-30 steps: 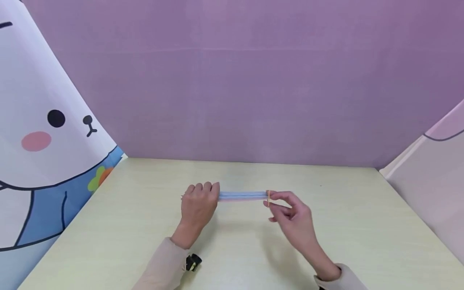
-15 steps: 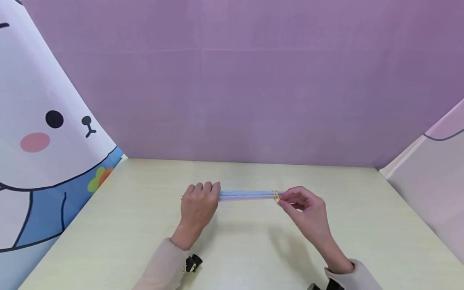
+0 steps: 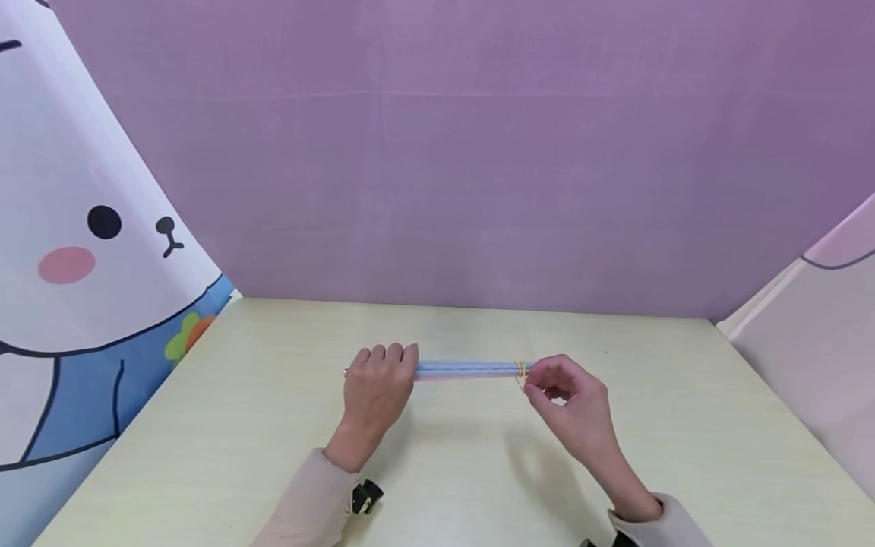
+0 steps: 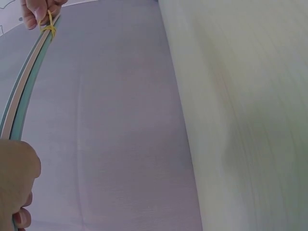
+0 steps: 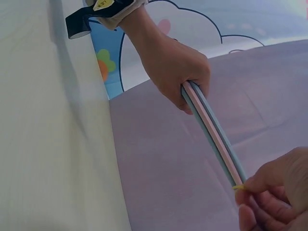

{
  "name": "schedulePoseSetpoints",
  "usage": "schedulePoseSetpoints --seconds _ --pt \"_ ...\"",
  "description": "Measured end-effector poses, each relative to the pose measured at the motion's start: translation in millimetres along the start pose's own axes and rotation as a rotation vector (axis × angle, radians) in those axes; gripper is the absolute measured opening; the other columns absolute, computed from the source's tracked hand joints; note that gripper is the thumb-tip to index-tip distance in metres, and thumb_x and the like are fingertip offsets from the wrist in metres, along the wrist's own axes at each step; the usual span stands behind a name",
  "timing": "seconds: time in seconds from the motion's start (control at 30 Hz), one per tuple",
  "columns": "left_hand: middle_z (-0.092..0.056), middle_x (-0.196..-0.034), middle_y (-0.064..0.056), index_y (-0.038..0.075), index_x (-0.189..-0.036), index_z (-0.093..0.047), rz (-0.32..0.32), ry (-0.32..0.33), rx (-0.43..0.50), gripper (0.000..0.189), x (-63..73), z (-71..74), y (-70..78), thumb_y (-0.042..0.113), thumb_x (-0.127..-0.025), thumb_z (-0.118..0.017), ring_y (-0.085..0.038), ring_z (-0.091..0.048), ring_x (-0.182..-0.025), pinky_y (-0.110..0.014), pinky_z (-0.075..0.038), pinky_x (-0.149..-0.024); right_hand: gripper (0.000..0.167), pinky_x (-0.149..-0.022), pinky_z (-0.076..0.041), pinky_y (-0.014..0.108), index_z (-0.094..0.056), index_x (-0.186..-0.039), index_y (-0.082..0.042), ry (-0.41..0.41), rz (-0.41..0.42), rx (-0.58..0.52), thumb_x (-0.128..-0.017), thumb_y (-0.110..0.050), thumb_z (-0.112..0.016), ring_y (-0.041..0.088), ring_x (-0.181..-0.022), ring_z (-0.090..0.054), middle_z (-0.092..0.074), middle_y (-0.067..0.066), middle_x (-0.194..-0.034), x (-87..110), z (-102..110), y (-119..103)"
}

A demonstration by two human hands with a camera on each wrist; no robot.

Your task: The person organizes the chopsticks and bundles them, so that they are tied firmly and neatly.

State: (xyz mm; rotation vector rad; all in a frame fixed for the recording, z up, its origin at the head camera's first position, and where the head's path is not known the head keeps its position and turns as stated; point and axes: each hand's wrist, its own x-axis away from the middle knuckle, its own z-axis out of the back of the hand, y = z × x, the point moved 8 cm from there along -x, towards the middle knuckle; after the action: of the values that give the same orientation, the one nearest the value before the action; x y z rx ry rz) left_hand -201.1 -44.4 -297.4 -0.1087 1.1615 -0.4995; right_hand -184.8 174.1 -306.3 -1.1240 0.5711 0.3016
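Note:
My left hand (image 3: 378, 391) grips a bundle of slim light-blue and pink sticks (image 3: 468, 370) near its left end, holding it level above the table. A yellow rubber band (image 3: 521, 370) is wound round the bundle near its right end. The thumb and forefinger of my right hand (image 3: 574, 406) pinch a loop of this band. In the left wrist view, the looped band (image 4: 49, 31) crosses the sticks (image 4: 24, 91) at the far end. A pink stick lies between blue ones in the right wrist view. The left fist hides the other end.
The pale wooden table (image 3: 437, 479) lies under both hands. A purple backdrop (image 3: 437, 167) rises at its back edge. Cartoon-printed cloth (image 3: 75, 319) stands at the left, and a pale panel (image 3: 813, 357) at the right. A black wrist device (image 3: 366, 496) sits by the left sleeve.
My right hand has moved right along the sticks. The band, earlier one stretched loop at the fingertips, now sits in several turns round the bundle with a loop pulled downward. The left hand stays nearly still.

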Motion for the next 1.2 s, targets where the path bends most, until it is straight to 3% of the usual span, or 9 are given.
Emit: schedulePoseSetpoints --seconds 0.13,0.37,0.63,0.77,0.87,0.93,1.03,1.1,1.2 --pt "-0.056 -0.051 -0.005 0.008 -0.062 -0.054 0.014 -0.007 -0.013 0.028 -0.9 -1.0 -0.5 -0.003 -0.085 -0.042 -0.016 -0.045 -0.039 -0.023 -0.031 -0.039 0.019 -0.057 -0.049 0.018 -0.063 -0.085 -0.004 0.009 -0.071 0.048 -0.075 0.011 -0.070 0.000 -0.062 -0.058 -0.066 0.005 -0.073 1.8 0 6" --pt "-0.061 -0.055 -0.006 0.006 -0.067 -0.060 0.023 -0.017 0.002 0.011 -0.8 -0.7 -2.7 0.000 -0.076 -0.061 -0.018 -0.051 -0.041 -0.024 -0.034 -0.040 0.015 -0.056 -0.049 0.020 -0.062 -0.086 -0.004 0.025 -0.127 0.089 -0.077 0.006 -0.071 -0.001 -0.063 -0.059 -0.066 0.005 -0.075 3.5 1 11" --pt "-0.060 -0.054 -0.006 0.007 -0.065 -0.058 0.002 -0.009 0.003 0.013 -1.1 -0.3 -1.0 0.001 -0.073 -0.067 -0.017 -0.050 -0.040 -0.024 -0.033 -0.039 0.019 -0.051 -0.043 0.014 -0.064 -0.085 -0.004 0.121 -0.008 0.134 -0.074 0.009 -0.072 0.000 -0.059 -0.051 -0.061 0.001 -0.072 0.8 8 1" --pt "-0.059 -0.054 -0.006 0.007 -0.066 -0.059 -0.007 -0.013 0.008 0.020 0.2 -1.0 0.2 0.001 -0.084 -0.054 -0.017 -0.050 -0.040 -0.024 -0.032 -0.039 0.023 -0.053 -0.037 0.013 -0.066 -0.085 -0.004 0.162 0.104 0.184 -0.069 0.009 -0.076 0.000 -0.064 -0.044 -0.058 0.002 -0.078 0.0 10 -4" --pt "-0.059 -0.054 -0.006 0.006 -0.066 -0.059 -0.012 -0.013 0.016 0.020 0.3 -0.9 1.4 0.002 -0.085 -0.054 -0.017 -0.050 -0.040 -0.024 -0.032 -0.039 0.027 -0.061 -0.036 0.014 -0.067 -0.087 -0.005 0.162 0.179 0.231 -0.066 0.008 -0.079 0.002 -0.074 -0.046 -0.060 0.005 -0.086 -1.5 11 -7" --pt "-0.059 -0.054 -0.006 0.007 -0.065 -0.059 -0.013 -0.008 0.017 0.016 -0.3 -0.1 1.6 0.003 -0.081 -0.060 -0.017 -0.049 -0.040 -0.024 -0.032 -0.039 0.029 -0.067 -0.036 0.014 -0.068 -0.090 -0.005 0.135 0.214 0.222 -0.066 0.007 -0.079 0.002 -0.082 -0.049 -0.062 0.006 -0.091 -4.1 12 -7" --pt "-0.057 -0.051 -0.005 0.007 -0.062 -0.056 -0.022 0.016 0.019 0.020 -1.7 2.2 2.5 -0.001 -0.080 -0.056 -0.016 -0.046 -0.038 -0.023 -0.030 -0.039 0.027 -0.073 -0.042 0.013 -0.069 -0.093 -0.003 0.010 0.208 0.085 -0.070 0.010 -0.075 0.000 -0.085 -0.056 -0.066 0.003 -0.092 -9.1 11 1" --pt "-0.055 -0.050 -0.004 0.008 -0.059 -0.053 -0.031 0.033 0.021 0.028 -2.3 3.7 4.4 -0.005 -0.082 -0.047 -0.015 -0.043 -0.038 -0.023 -0.027 -0.039 0.023 -0.068 -0.046 0.014 -0.069 -0.094 0.000 -0.097 0.149 -0.032 -0.074 0.010 -0.072 -0.001 -0.080 -0.061 -0.068 -0.004 -0.090 -11.1 7 9" --pt "-0.053 -0.049 -0.003 0.010 -0.056 -0.052 -0.049 0.051 0.028 0.038 -2.7 5.7 8.9 -0.008 -0.086 -0.034 -0.014 -0.042 -0.037 -0.023 -0.024 -0.040 0.018 -0.061 -0.052 0.020 -0.070 -0.096 0.002 -0.233 -0.014 -0.154 -0.078 0.005 -0.071 0.002 -0.073 -0.066 -0.070 -0.013 -0.088 -9.9 -3 22"
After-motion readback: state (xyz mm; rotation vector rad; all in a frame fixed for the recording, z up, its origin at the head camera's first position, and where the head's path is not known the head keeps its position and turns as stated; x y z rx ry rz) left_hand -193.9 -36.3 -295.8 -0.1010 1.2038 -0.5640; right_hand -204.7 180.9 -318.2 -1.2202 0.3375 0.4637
